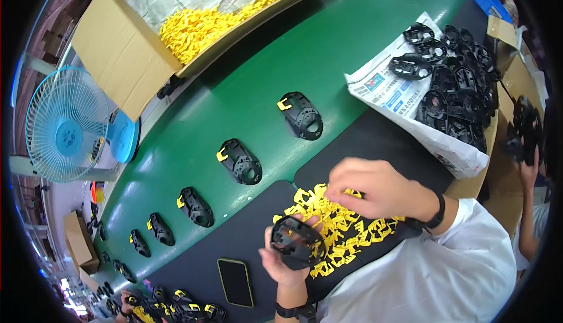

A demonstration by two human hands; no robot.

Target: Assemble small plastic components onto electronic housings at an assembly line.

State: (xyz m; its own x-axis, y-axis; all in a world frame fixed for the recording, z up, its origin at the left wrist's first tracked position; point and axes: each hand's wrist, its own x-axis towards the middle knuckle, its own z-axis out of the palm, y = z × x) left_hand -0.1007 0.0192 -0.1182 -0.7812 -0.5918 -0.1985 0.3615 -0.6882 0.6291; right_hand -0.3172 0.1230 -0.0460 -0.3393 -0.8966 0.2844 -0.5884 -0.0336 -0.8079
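With right hand [369,188] curled, any hold unclear, over yellow clips [334,244], gripped black shell [297,242] in left hand [286,269], with clipped shells [241,162] along green surface [346,41] and seemingly bare ones [410,66] piled.

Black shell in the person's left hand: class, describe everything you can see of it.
The black shell looks like moulded plastic, with a rounded outline and several openings. The left hand grips it around its sides, beside the yellow clips in this view. The right hand is apart from it. Its exact tilt is unclear.
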